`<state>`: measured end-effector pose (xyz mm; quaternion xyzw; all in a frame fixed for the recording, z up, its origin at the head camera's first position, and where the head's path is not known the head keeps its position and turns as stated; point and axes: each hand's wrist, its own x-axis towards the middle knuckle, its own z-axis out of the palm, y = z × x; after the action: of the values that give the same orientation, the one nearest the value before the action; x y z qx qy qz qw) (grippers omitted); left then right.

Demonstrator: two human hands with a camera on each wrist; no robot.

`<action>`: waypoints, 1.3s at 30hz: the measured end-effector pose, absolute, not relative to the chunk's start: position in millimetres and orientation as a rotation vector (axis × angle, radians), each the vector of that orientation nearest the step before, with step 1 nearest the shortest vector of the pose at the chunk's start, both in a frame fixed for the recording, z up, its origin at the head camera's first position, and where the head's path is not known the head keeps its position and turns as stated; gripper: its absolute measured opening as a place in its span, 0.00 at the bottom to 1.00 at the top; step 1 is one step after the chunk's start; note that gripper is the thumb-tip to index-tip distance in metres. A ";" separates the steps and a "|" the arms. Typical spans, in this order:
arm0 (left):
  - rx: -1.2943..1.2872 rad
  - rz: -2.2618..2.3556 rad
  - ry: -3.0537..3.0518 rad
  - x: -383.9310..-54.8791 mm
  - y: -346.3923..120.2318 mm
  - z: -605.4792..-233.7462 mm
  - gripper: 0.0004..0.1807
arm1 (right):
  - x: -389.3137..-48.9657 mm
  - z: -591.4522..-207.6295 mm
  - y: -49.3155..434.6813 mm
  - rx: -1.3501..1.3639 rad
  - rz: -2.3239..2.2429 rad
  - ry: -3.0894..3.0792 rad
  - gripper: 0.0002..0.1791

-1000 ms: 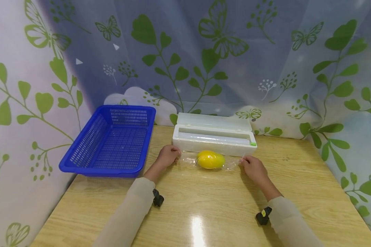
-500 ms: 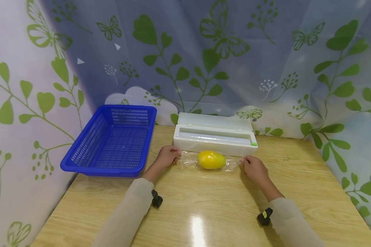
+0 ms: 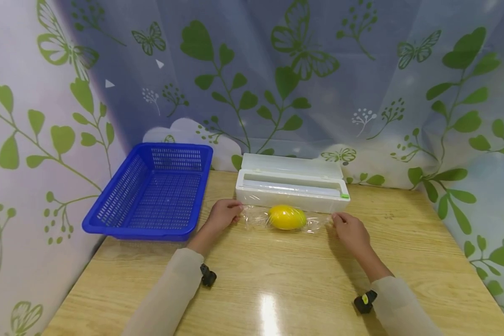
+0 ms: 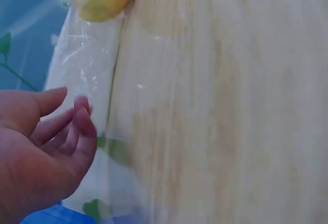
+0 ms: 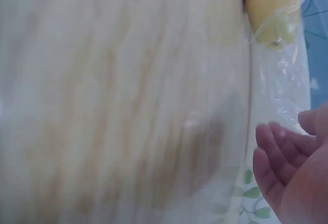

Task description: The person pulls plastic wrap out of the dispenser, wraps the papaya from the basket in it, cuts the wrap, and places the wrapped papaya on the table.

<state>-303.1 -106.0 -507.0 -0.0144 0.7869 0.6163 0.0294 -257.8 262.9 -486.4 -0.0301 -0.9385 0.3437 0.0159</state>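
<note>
Yellow-green oval fruit point(image 3: 287, 218), swathed in clear plastic film point(image 3: 255, 218), lies on the pale wood-grain bench point(image 3: 252, 280) just below frame centre, before an open white rectangular box point(image 3: 291, 199) with a pale roll point(image 3: 291, 187) inside. Left hand point(image 3: 222, 215) and right hand point(image 3: 353, 233) flank the film's ends; fingers loosely curled, gripping nothing visible. Step looks like finishing the wrap: best tuck both ends low and evenly, without rolling the fruit. Bench glossy, glare lower centre. Blue perforated plastic basket point(image 3: 136, 233) at left; leaf-and-butterfly-printed sheeting point(image 3: 243, 121) lines the back and sides.
</note>
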 end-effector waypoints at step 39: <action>0.678 1.304 2.787 -285.0 -34.7 -489.6 0.21 | -263.2 -487.3 198.1 0.543 0.817 -2.865 0.27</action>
<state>-285.0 -34.7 -489.6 0.2153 0.8846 0.4137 -0.0046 -263.2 198.1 -487.3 0.1790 -0.9446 0.2693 0.0565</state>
